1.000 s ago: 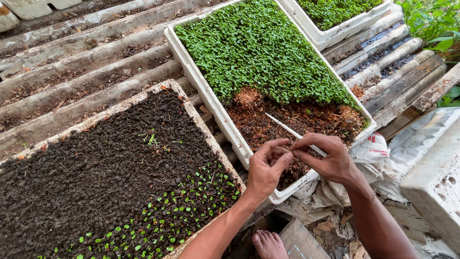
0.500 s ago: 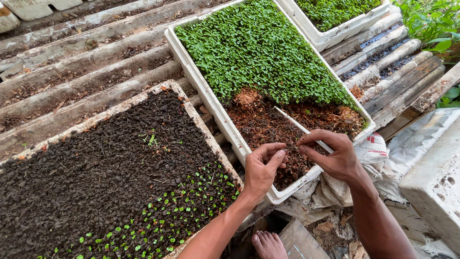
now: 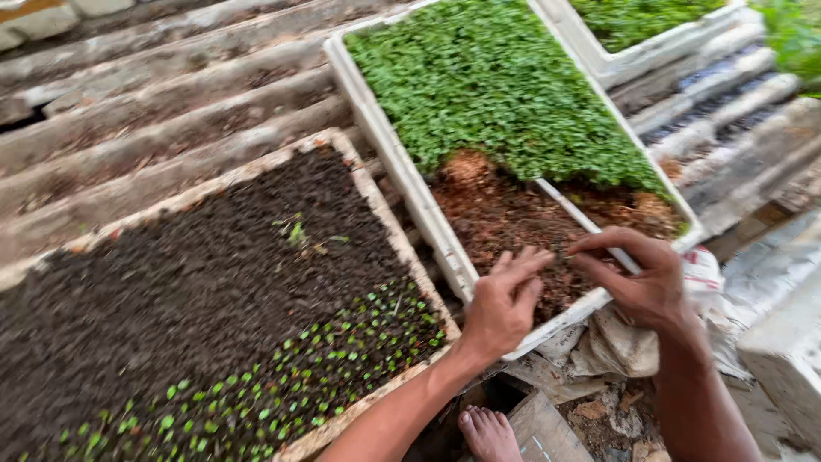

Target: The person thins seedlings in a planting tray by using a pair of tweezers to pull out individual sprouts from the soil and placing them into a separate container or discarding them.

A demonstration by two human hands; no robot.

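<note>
My right hand (image 3: 643, 278) is shut on a thin white stick (image 3: 571, 210) that slants up over the bare brown soil (image 3: 500, 214) in a white foam tray (image 3: 380, 137). Dense green seedlings (image 3: 487, 85) fill the far part of that tray. My left hand (image 3: 505, 306) reaches over the tray's near rim with its fingers stretched out, their tips meeting my right fingertips just above the brown soil. The picture is blurred, and I see nothing in the left hand. To the left lies a tray of dark soil (image 3: 188, 282) with small green sprouts (image 3: 342, 346) in rows at its near corner.
Both trays rest on grey corrugated sheeting (image 3: 154, 120). Another white tray of greens (image 3: 650, 26) stands at the back right. White sacks (image 3: 624, 342) and a white foam block (image 3: 787, 359) lie to the right. My bare foot (image 3: 487, 432) shows below.
My left fingers have uncurled and stretched out toward my right fingertips. Both hands have sunk closer to the brown soil. The view has swung a little and blurred.
</note>
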